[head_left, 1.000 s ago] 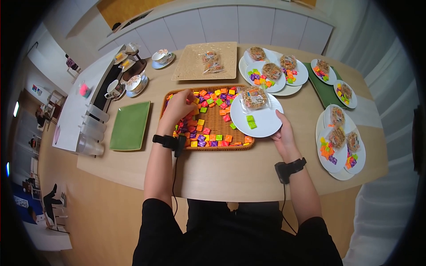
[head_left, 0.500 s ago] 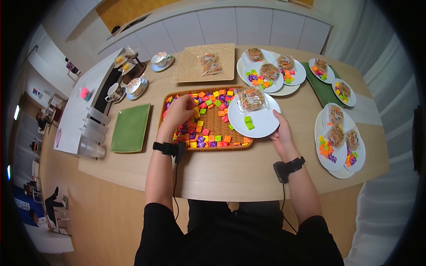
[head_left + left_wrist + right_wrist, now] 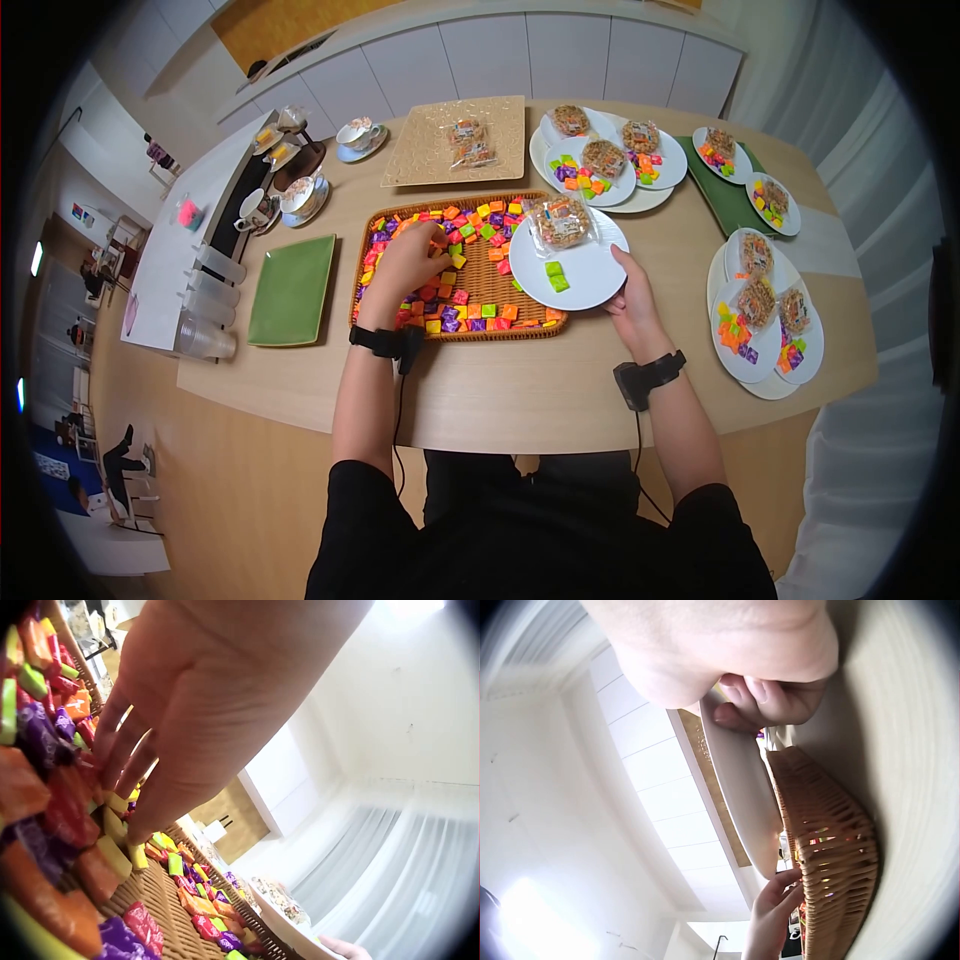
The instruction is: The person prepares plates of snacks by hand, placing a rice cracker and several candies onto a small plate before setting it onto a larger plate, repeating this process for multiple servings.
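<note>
My left hand [image 3: 408,262] is down in a wicker basket [image 3: 535,328] of brightly wrapped square candies. In the left wrist view its fingertips pinch at a yellow candy [image 3: 137,855], with more yellow pieces right beside them. My right hand [image 3: 637,305] grips the right edge of a white plate [image 3: 595,275], thumb on top and fingers curled underneath. On that plate lie a clear-wrapped round snack cake [image 3: 560,222] and two green candies [image 3: 557,277]. The plate is held over the basket's right end; its underside shows in the right wrist view.
White plates with snack cakes and candies stand on a large plate [image 3: 655,205] at the back, a green tray [image 3: 722,207] and an oval plate [image 3: 768,388]. A beige tray [image 3: 410,160] holds wrapped cakes. At left are a green plate [image 3: 290,290], teacups [image 3: 300,200] and plastic cups [image 3: 207,340].
My left hand stays in the left part of the basket, its fingers working lower among the candies. The right hand keeps holding the plate nearly still. The head view shifts slightly.
</note>
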Motion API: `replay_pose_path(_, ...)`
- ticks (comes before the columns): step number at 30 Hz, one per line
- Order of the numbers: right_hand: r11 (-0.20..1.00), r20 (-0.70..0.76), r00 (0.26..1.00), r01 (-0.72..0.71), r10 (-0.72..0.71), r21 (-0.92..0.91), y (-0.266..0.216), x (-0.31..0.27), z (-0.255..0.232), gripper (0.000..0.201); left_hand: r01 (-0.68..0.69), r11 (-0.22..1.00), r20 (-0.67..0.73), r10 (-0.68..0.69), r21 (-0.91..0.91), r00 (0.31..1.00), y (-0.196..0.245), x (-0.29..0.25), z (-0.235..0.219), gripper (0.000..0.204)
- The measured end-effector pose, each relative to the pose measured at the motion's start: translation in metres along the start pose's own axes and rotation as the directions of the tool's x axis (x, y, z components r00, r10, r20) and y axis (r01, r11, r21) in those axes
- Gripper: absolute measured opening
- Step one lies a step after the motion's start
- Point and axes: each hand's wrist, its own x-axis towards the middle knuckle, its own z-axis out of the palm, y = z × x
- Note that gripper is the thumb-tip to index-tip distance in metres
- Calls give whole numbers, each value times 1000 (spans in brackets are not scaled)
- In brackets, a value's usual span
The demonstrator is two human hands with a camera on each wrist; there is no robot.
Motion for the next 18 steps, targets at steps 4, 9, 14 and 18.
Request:
replay_pose_path(4, 1000, 6, 1000, 6, -6, -1, 0, 0, 0, 26, 6, 1000, 79, -7, 9, 997, -2, 5, 2, 29)
replay_pose_path(9, 1000, 2, 1000, 6, -6, 7, 0, 0, 1, 26, -26, 998, 115, 19, 58, 993, 4, 1, 0, 29)
replay_pose_path(14, 1000, 14, 1000, 3, -3, 3, 0, 1, 0, 26, -27, 998, 108, 20, 62, 994, 11, -2, -4, 30)
replay_pose_path(18, 1000, 2, 1000, 6, -6, 21, 2, 3, -2, 25, -5, 1000, 34, 6, -31, 999, 32, -6, -15, 33)
